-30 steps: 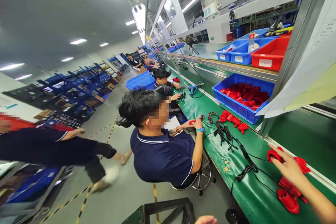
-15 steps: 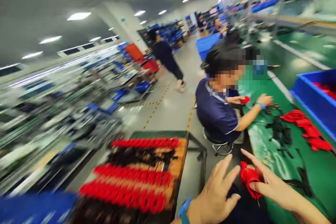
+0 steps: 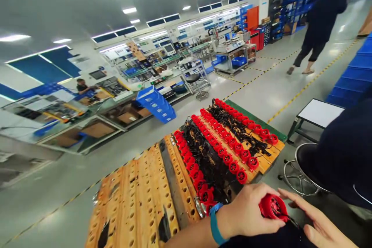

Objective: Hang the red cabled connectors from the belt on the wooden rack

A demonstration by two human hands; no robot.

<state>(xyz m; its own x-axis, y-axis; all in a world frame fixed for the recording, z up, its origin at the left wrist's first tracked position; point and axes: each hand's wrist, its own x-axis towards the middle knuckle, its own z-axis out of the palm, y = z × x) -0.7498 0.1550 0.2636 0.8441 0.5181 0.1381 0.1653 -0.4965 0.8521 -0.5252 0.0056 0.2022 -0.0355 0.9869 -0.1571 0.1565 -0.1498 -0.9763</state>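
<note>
My left hand, with a blue wristband on its wrist, sits at the bottom of the view, fingers curled around a small round red part. The part is held just off the near corner of a wooden board drilled with rows of holes. My right hand comes in from the lower right, fingers stretched out flat and loose, their tips touching the red part from the right side; they grip nothing. A thin black wire runs from the part across my right hand.

The wooden board lies tilted across the middle of the view. Its left half shows bare holes. Its right half carries three long rows of red parts like the one I hold, standing in the holes, with tangles of black wires lying between the rows. The nearest filled spots are just beside my left hand.

To the right stands a round metal stool, partly hidden by a dark blue garment. Beyond it is a small white-topped stand. Farther off, a person in dark clothes walks on the grey floor marked with yellow lines. A stack of blue bins stands to the left of the board, with work tables behind.
</note>
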